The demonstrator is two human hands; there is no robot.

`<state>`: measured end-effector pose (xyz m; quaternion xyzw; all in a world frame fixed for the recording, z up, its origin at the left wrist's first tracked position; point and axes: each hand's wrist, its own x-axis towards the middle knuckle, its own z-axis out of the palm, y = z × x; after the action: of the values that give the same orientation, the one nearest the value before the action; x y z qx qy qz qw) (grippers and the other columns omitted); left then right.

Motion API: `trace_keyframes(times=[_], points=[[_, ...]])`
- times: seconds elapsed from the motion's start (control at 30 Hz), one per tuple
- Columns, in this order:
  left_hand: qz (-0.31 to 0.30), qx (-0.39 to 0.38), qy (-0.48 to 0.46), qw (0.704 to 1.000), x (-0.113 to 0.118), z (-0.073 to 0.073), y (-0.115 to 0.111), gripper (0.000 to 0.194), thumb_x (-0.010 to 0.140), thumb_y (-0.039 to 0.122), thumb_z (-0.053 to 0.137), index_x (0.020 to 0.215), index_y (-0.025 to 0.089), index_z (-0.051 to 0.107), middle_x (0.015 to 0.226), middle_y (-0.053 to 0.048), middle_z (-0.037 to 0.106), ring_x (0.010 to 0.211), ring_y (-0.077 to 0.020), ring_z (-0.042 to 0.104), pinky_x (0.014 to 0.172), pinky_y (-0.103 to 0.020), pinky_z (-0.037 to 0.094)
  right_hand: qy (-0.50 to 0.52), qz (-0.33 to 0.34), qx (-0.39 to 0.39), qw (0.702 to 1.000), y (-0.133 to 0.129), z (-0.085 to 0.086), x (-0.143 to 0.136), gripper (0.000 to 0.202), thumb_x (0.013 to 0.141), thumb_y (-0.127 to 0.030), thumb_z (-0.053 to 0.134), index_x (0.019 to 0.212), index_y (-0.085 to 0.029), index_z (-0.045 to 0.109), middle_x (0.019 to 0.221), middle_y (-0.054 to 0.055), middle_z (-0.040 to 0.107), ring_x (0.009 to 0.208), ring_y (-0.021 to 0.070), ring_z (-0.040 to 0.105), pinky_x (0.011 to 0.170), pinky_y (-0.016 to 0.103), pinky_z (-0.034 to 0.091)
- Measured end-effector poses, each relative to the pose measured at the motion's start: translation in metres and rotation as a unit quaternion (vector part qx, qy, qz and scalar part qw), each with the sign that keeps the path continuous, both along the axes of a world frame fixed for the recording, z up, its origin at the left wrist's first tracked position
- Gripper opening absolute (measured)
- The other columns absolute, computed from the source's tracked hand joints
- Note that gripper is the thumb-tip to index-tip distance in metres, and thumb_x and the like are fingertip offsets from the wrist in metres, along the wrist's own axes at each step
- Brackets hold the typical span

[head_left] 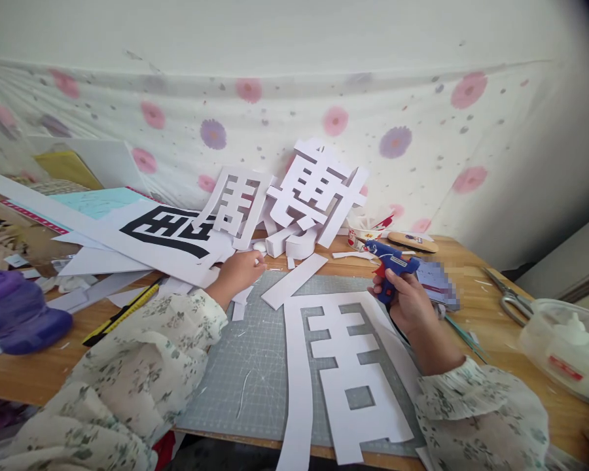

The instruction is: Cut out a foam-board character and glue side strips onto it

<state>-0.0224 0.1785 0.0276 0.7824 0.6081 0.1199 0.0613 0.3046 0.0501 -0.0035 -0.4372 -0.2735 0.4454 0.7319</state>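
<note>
My right hand (406, 297) is wrapped round the grip of a blue hot glue gun (392, 256) with a red trigger, its nozzle pointing up and left. Below it on the grey cutting mat (245, 366) lies a large white cut-out character (341, 363) made of board. My left hand (240, 273) is closed at the mat's far left edge, fingers curled together; what they hold, if anything, is hidden. A loose white strip (294, 281) lies just right of it. Beyond stand two raised white characters, a smaller one (235, 204) and a larger one (319, 186).
Left of my arm are a printed black character sheet (171, 229), a yellow-black utility knife (122, 313) and a purple object (19, 314). To the right lie a phone (434, 281), scissors (510, 297) and a clear tub (564, 353) with a white bottle. A paper cup (360, 234) stands behind.
</note>
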Motion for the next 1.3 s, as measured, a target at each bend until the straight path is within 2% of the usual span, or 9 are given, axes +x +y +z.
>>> trace_keyframes(times=[0.2,0.33,0.47,0.57,0.7,0.87,0.97,1.1,1.3], points=[[-0.085,-0.018,-0.028,0.996,0.044,-0.023,-0.030,0.030,0.084,0.042,0.063,0.108,0.026,0.069,0.112,-0.008,0.072,0.104,-0.0308,0.065,0.081,-0.037,0.047,-0.016,0.039,-0.012,0.999,-0.005,0.003,-0.001,0.035,0.053,-0.032,0.093,0.076,-0.017,0.071,0.051,-0.005,0.056,0.047,0.0082,0.049,0.049,0.023,0.046],[-0.095,-0.044,-0.035,0.994,0.044,-0.041,-0.030,0.047,0.073,0.042,0.074,0.115,0.024,0.067,0.120,-0.015,0.068,0.113,-0.0384,0.062,0.087,-0.043,0.047,-0.033,0.062,-0.009,0.998,-0.007,0.006,-0.005,0.035,0.054,-0.031,0.092,0.080,-0.017,0.074,0.053,-0.005,0.056,0.048,0.0084,0.047,0.050,0.024,0.044],[-0.078,-0.064,-0.061,0.993,0.040,-0.048,-0.023,0.066,0.067,0.043,0.078,0.126,0.019,0.061,0.129,-0.019,0.063,0.123,-0.0411,0.056,0.095,-0.046,0.045,-0.047,0.085,-0.004,0.995,-0.011,0.011,-0.011,0.036,0.054,-0.034,0.092,0.081,-0.017,0.075,0.055,-0.004,0.057,0.051,0.0096,0.049,0.055,0.026,0.047],[-0.065,-0.080,-0.087,0.991,0.038,-0.050,-0.018,0.075,0.058,0.043,0.084,0.125,0.019,0.061,0.129,-0.020,0.063,0.122,-0.0411,0.057,0.095,-0.046,0.046,-0.058,0.095,-0.006,0.994,-0.013,0.011,-0.013,0.039,0.054,-0.037,0.093,0.083,-0.017,0.076,0.054,-0.004,0.057,0.052,0.0102,0.051,0.061,0.029,0.052],[-0.057,-0.080,-0.135,0.986,0.037,-0.047,-0.018,0.064,0.050,0.039,0.088,0.108,0.021,0.068,0.119,-0.016,0.067,0.115,-0.0416,0.060,0.093,-0.047,0.047,-0.072,0.085,0.001,0.994,-0.012,0.007,-0.016,0.036,0.055,-0.037,0.093,0.081,-0.018,0.076,0.052,-0.006,0.056,0.049,0.0091,0.049,0.064,0.031,0.054],[-0.087,-0.040,-0.251,0.963,0.045,-0.023,-0.045,0.042,0.074,0.042,0.073,0.110,0.021,0.068,0.122,-0.013,0.065,0.119,-0.0339,0.057,0.099,-0.043,0.045,-0.084,0.087,0.017,0.993,-0.015,0.006,-0.033,0.034,0.057,-0.040,0.092,0.078,-0.020,0.076,0.055,-0.004,0.061,0.049,0.0104,0.054,0.063,0.032,0.055],[-0.150,-0.059,-0.372,0.914,0.057,-0.010,-0.070,0.048,0.088,0.052,0.058,0.125,0.023,0.063,0.121,-0.009,0.066,0.111,-0.0246,0.062,0.092,-0.035,0.050,-0.103,0.117,0.028,0.987,-0.020,0.007,-0.047,0.031,0.060,-0.042,0.091,0.077,-0.020,0.076,0.060,0.000,0.066,0.052,0.0139,0.060,0.060,0.032,0.056],[-0.196,-0.177,-0.614,0.744,0.071,-0.006,-0.091,0.049,0.073,0.053,0.078,0.109,0.021,0.071,0.106,-0.009,0.070,0.105,-0.0253,0.062,0.090,-0.036,0.049,-0.100,0.150,0.023,0.983,-0.022,0.006,-0.061,0.032,0.059,-0.043,0.091,0.077,-0.021,0.075,0.065,0.000,0.069,0.046,0.0116,0.057,0.060,0.035,0.058],[-0.173,-0.220,-0.690,0.667,0.081,-0.008,-0.095,0.034,0.065,0.045,0.087,0.087,0.022,0.075,0.089,-0.003,0.072,0.088,-0.0196,0.063,0.083,-0.033,0.047,-0.108,0.166,0.016,0.980,-0.022,0.002,-0.072,0.034,0.061,-0.047,0.090,0.078,-0.020,0.076,0.058,-0.001,0.066,0.045,0.0112,0.054,0.060,0.033,0.057]])
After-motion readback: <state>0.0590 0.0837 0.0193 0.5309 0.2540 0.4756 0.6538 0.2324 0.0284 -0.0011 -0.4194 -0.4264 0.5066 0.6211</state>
